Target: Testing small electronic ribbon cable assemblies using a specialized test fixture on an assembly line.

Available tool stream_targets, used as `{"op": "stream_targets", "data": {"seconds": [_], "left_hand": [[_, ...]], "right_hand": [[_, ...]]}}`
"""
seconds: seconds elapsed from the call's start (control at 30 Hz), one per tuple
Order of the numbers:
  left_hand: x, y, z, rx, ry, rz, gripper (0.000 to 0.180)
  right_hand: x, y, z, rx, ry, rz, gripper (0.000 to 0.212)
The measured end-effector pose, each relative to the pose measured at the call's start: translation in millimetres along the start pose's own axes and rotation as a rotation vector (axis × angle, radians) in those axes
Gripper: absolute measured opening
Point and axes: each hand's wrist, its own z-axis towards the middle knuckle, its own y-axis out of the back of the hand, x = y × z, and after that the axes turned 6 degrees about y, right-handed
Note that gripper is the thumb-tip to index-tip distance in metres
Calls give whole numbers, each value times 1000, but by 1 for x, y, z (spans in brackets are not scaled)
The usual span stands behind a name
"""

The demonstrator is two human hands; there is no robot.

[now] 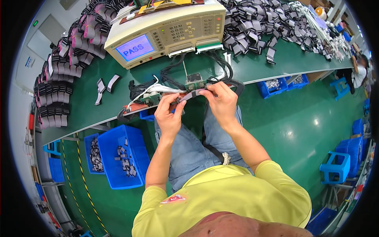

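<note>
A short grey ribbon cable (191, 95) with dark connectors stretches between my two hands at the table's front edge. My left hand (169, 113) pinches its left end, and my right hand (221, 98) pinches the right end. Just beyond the cable sits a small green circuit-board fixture (194, 83); whether the cable touches it I cannot tell. Another green board (151, 98) lies beside my left fingers. White and black wires (173, 81) run from these fixtures back to a beige cable tester (166, 35) with a lit screen.
Ribbon cables are heaped at the back right (252, 27) and stacked in bundles at the left (55, 94). A few loose cables (113, 82) lie left of the fixtures. Under the table's left side stands a blue bin (114, 173) holding cables. A blue stool (335, 168) stands at right.
</note>
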Motion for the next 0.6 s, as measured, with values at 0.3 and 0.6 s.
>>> {"op": "stream_targets", "data": {"seconds": [0.3, 0.6], "left_hand": [[3, 1, -2, 11, 20, -31, 27], [-8, 2, -15, 124, 4, -90, 27]], "right_hand": [[-2, -4, 8, -36, 5, -10, 26], [15, 20, 5, 420, 376, 102, 26]]}}
